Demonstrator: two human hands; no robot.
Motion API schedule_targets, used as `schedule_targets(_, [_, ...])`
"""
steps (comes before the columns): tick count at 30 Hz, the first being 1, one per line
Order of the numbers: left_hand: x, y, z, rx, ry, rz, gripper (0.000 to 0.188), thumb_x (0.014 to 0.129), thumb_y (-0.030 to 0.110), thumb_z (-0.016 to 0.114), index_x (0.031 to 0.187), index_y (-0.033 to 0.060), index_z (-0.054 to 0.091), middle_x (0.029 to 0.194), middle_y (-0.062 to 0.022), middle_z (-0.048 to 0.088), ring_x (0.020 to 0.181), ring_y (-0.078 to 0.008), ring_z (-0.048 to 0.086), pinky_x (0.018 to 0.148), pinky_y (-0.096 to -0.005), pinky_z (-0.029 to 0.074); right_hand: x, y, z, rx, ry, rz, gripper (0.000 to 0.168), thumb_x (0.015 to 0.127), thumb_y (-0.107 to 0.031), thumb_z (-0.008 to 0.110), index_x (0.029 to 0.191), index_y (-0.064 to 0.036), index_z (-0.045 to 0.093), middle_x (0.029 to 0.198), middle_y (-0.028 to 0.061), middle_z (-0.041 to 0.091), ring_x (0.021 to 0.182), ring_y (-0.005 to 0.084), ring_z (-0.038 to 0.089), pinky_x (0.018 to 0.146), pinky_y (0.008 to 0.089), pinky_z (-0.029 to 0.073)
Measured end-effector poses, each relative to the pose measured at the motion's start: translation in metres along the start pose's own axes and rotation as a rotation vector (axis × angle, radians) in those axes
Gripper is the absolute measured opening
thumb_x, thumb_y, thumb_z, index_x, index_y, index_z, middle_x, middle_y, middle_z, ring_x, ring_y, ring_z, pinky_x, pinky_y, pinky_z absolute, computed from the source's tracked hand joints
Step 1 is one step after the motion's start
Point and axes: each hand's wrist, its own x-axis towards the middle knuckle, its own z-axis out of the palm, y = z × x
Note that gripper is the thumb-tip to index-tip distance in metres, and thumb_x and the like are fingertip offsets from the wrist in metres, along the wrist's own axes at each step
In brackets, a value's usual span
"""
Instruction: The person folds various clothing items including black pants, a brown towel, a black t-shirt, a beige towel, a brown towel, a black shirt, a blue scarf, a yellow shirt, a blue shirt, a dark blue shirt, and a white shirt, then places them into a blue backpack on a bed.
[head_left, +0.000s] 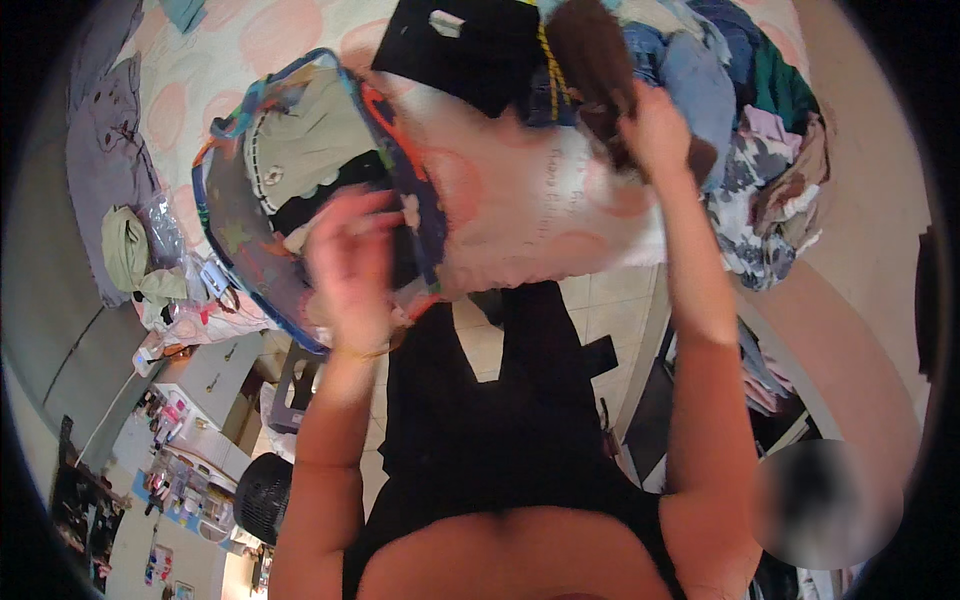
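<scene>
My right hand (661, 133) grips a dark brown garment (592, 49) above the bed, beside a heap of clothes (697, 82). Blurred by motion, my left hand (351, 259) is over a mesh bag (225, 195) with colourful trim, its fingers apart and nothing visible in them. Inside the bag lie a folded grey-green garment (322, 131) with a dashed edge and a black cloth (360, 176). Black folded clothing (465, 56) with a pale tag rests on the bed beyond the bag.
A pink-patterned sheet (517, 217) covers the bed. Grey clothing (109, 165), a green cloth (126, 244) and a clear plastic bag (165, 229) lie along its left side. White drawers (210, 371) and a black basket (264, 496) stand at lower left.
</scene>
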Motion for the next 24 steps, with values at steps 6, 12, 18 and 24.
schedule_targets(6, [-0.020,-0.084,0.143,-0.377,-0.233,-0.498,0.052,0.078,0.015,0.060,0.125,0.0032,0.040,0.123,-0.0097,0.045,0.116,-0.0183,0.041,0.091,-0.0311,0.039,-0.154,-0.060,-0.027,0.426,0.108,-0.226,0.058,0.060,-0.011,0.066,0.117,-0.012,0.052,0.087,0.0088,0.052,0.078,0.0281,0.053,0.067,0.0396,0.044])
schedule_targets(12, [-0.043,-0.040,0.155,-0.022,-0.014,-0.220,0.025,0.080,0.007,0.054,0.102,-0.0021,0.057,0.096,-0.0097,0.059,0.091,-0.0164,0.053,0.082,-0.0308,0.041,-0.185,-0.017,-0.042,1.098,-0.115,-0.266,0.062,0.068,-0.020,0.065,0.125,-0.008,0.043,0.111,0.0111,0.050,0.101,0.0245,0.049,0.083,0.0347,0.040])
schedule_targets(18, [-0.074,-0.018,0.182,0.903,-0.346,0.340,0.066,0.057,0.006,0.063,0.121,0.0150,0.051,0.128,-0.0175,0.039,0.110,-0.0357,0.043,0.090,-0.0421,0.035,-0.179,0.076,0.002,1.988,-0.440,0.481,0.068,0.086,-0.059,0.028,0.132,-0.009,0.032,0.133,0.0085,0.038,0.119,0.0212,0.039,0.097,0.0380,0.032])
schedule_targets(24, [-0.091,-0.162,0.209,0.958,-0.596,0.255,0.070,0.064,0.016,0.071,0.127,0.0115,0.041,0.132,-0.0214,0.033,0.117,-0.0378,0.037,0.097,-0.0422,0.032,-0.185,0.134,0.126,1.361,0.038,0.860,0.042,0.088,-0.033,0.046,0.119,-0.004,0.044,0.120,0.0127,0.046,0.109,0.0239,0.045,0.093,0.0342,0.036])
